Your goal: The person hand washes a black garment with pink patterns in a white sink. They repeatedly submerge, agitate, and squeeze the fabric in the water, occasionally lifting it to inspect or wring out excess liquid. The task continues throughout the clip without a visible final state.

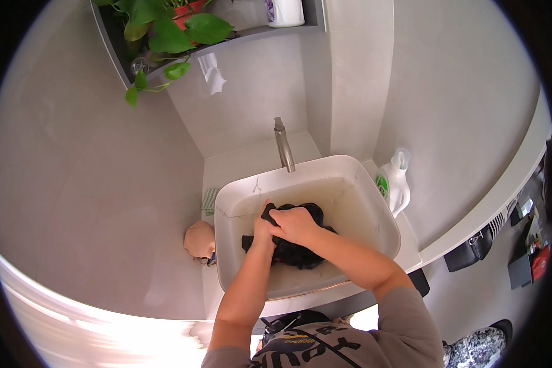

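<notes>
A wet black garment (299,253) lies partly under cloudy water in a white marble-patterned washbasin (382,216). My left hand (263,227) grips a bunched part of the cloth above the water. Pressed close against it, my right hand (294,223) holds the same black fabric, with a fold sticking out between the two hands. The rest of the garment spreads beneath and behind my right hand. Much of my left palm and its fingers is hidden by the cloth and the other hand.
A metal faucet (284,149) rises behind the basin. To the right stands a white detergent bottle (395,184). A beige rounded item (200,239) and a green patterned cloth or packet (209,200) sit at the left. Above, a wall niche holds a potted plant (170,34) and a white bottle (286,13).
</notes>
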Action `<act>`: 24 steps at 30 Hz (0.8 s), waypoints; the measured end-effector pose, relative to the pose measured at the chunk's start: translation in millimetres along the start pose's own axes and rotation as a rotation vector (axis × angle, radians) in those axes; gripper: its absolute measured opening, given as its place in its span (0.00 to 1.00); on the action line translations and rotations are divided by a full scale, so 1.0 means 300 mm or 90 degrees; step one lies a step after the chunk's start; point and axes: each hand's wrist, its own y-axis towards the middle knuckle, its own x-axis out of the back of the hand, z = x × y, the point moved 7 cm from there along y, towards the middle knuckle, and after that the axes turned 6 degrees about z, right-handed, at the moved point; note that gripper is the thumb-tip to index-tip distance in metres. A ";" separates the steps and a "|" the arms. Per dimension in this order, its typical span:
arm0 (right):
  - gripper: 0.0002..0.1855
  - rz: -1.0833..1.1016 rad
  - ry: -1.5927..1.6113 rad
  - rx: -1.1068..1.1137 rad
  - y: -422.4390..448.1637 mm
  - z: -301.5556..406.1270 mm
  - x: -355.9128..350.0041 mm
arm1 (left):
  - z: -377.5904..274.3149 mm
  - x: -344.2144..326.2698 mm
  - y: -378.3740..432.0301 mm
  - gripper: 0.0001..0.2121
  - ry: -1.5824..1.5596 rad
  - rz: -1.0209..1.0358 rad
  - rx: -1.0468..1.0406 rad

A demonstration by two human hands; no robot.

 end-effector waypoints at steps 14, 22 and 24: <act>0.08 -0.056 0.931 -0.250 -0.008 -0.393 -0.009 | -0.067 -0.021 0.031 0.05 -0.076 0.087 -0.252; 0.20 -0.034 0.288 -0.045 -0.006 -0.177 0.084 | -0.046 0.036 0.079 0.10 -0.050 0.032 -0.282; 0.22 0.008 0.132 0.038 -0.008 -0.077 0.087 | -0.063 0.043 0.055 0.12 0.022 -0.015 -0.291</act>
